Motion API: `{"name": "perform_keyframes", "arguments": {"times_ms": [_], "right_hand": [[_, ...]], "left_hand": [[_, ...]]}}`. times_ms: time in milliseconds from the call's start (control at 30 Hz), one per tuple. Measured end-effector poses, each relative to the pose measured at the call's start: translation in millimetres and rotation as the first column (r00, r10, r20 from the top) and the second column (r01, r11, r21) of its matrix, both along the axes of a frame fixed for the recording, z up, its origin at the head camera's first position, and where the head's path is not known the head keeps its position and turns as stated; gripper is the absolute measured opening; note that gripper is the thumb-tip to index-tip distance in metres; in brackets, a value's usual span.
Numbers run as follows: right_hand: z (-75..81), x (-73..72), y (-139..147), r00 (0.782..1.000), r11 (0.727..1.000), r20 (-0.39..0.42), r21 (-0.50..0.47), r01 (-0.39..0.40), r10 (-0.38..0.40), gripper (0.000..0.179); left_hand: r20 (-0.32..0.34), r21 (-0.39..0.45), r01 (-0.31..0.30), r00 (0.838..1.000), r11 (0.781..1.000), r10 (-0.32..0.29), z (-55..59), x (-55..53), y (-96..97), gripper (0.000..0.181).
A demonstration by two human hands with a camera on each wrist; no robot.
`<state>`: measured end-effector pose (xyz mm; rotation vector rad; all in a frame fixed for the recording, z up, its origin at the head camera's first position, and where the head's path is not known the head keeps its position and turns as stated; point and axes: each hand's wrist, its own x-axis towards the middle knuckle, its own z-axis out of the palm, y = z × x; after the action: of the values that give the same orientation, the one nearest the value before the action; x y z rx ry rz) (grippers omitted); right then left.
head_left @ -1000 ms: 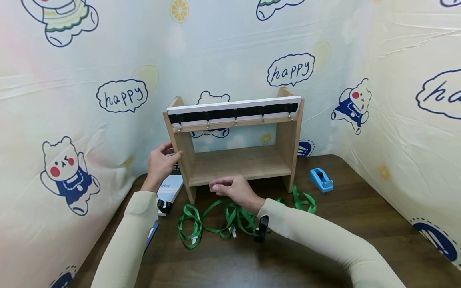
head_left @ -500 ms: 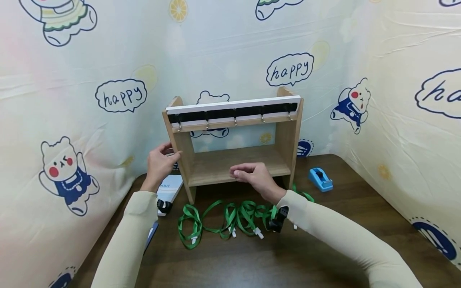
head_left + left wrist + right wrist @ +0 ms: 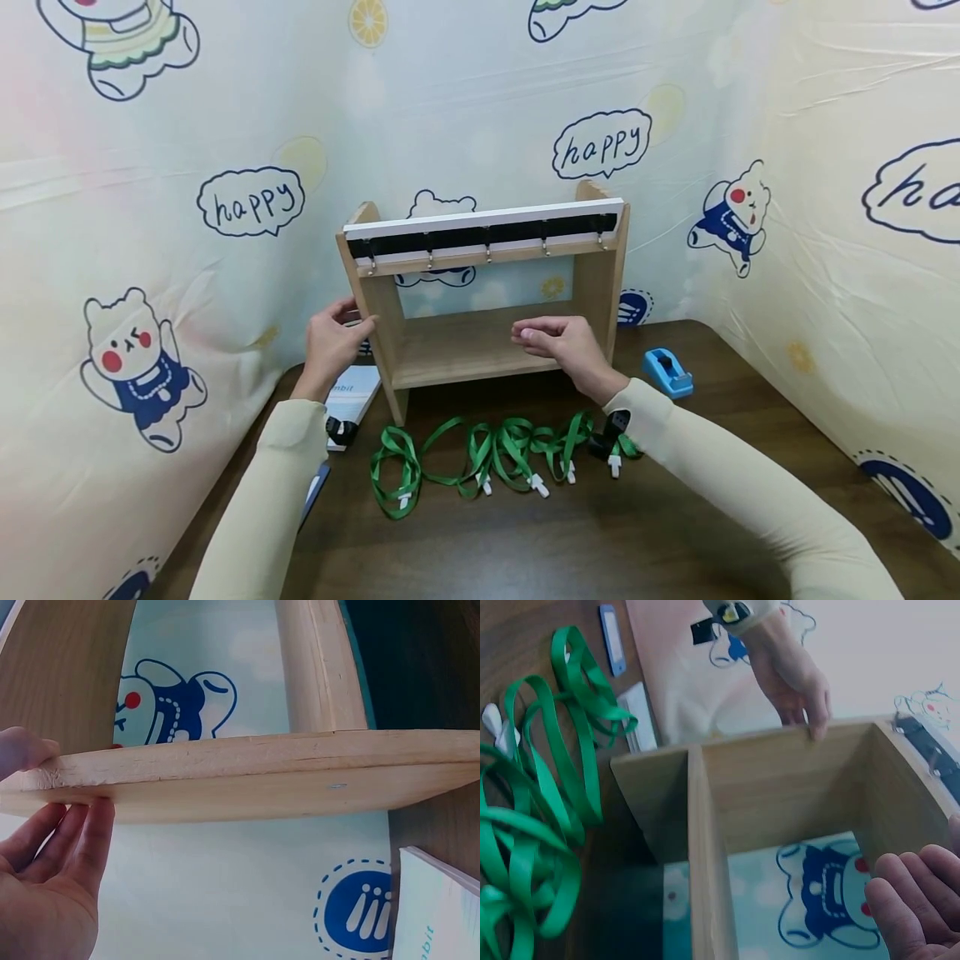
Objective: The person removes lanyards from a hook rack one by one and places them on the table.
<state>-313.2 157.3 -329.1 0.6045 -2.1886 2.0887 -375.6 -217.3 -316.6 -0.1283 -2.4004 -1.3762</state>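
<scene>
A wooden desk shelf (image 3: 468,343) stands upright on the dark table. Along its white top board runs a black strip (image 3: 450,239) with several small metal hooks. My left hand (image 3: 330,343) grips the shelf's left side panel (image 3: 240,772), thumb on one face and fingers on the other. In front of the shelf's right half hovers my right hand (image 3: 572,346), fingers extended and close together, thumb beneath them, nothing seen in it. The right wrist view catches those fingers (image 3: 911,900) beside the shelf's opening. Green lanyards (image 3: 517,446) with white clips lie in loops before the shelf.
A blue tape dispenser (image 3: 667,372) sits right of the shelf. On the left are a white box-like item (image 3: 352,396) with blue lettering and a flat blue item (image 3: 315,492). Printed fabric walls (image 3: 450,100) enclose the table at the back and sides.
My right hand has moved right and slightly up along the shelf front, uncovering more lanyards and clips. The left hand keeps its grip in the same place.
</scene>
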Motion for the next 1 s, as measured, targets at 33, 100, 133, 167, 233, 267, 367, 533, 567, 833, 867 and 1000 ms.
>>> {"name": "perform_keyframes", "arguments": {"times_ms": [33,100,133,167,233,267,367,533,567,833,867,1000], "right_hand": [[0.3,-0.7,3.9,1.000,1.000,0.000,0.010,0.010,-0.010,0.032],[1.4,-1.5,11.5,0.999,0.999,-0.011,0.030,0.031,-0.030,0.034],[2.1,-1.7,15.3,0.999,0.999,-0.012,0.033,0.041,-0.041,0.035],[3.5,-1.6,19.2,0.999,0.998,-0.014,0.036,0.051,-0.050,0.036],[6.2,-2.1,27.2,0.997,0.997,-0.013,0.033,0.075,-0.075,0.037],[7.8,-2.0,31.1,0.996,0.996,-0.019,0.028,0.085,-0.085,0.037],[11.6,-4.3,44.7,0.994,0.995,-0.039,-0.004,0.103,-0.103,0.039],[14.5,-9.9,67.6,0.990,0.989,-0.063,-0.082,0.125,-0.130,0.042],[15.0,-10.3,71.7,0.989,0.987,-0.058,-0.099,0.130,-0.136,0.042],[18.5,-12.4,105.2,0.971,0.971,-0.034,-0.044,0.237,-0.238,0.048],[18.6,-13.0,109.5,0.965,0.966,-0.033,-0.030,0.259,-0.259,0.049],[16.9,-14.1,124.6,0.947,0.947,-0.024,0.001,0.322,-0.322,0.051]], "left_hand": [[0.001,-0.002,0.000,1.000,1.000,0.000,-0.1,-0.1,-0.4,0.058],[0.004,-0.004,-0.003,1.000,1.000,0.003,-0.2,-0.3,-1.0,0.058],[0.004,-0.005,-0.005,1.000,1.000,0.005,-0.1,-0.6,-1.1,0.058],[0.005,-0.005,-0.007,1.000,1.000,0.007,-0.1,-0.7,-1.1,0.058],[0.005,-0.006,-0.008,1.000,1.000,0.008,-0.2,-1.1,-1.0,0.057],[0.005,-0.004,-0.008,1.000,1.000,0.008,0.0,-1.3,-0.9,0.057],[0.003,-0.005,-0.010,1.000,1.000,0.010,0.1,-1.2,-0.7,0.057],[0.000,-0.006,-0.011,1.000,1.000,0.011,0.9,-0.4,0.2,0.059],[0.001,-0.009,-0.012,1.000,1.000,0.012,0.7,-0.1,0.4,0.060],[0.004,0.000,-0.007,1.000,1.000,0.007,1.6,-1.1,1.7,0.059],[0.002,0.001,-0.007,1.000,1.000,0.007,1.9,-1.3,1.8,0.059],[0.004,0.002,-0.002,1.000,1.000,0.002,2.3,-1.6,1.4,0.059]]}}
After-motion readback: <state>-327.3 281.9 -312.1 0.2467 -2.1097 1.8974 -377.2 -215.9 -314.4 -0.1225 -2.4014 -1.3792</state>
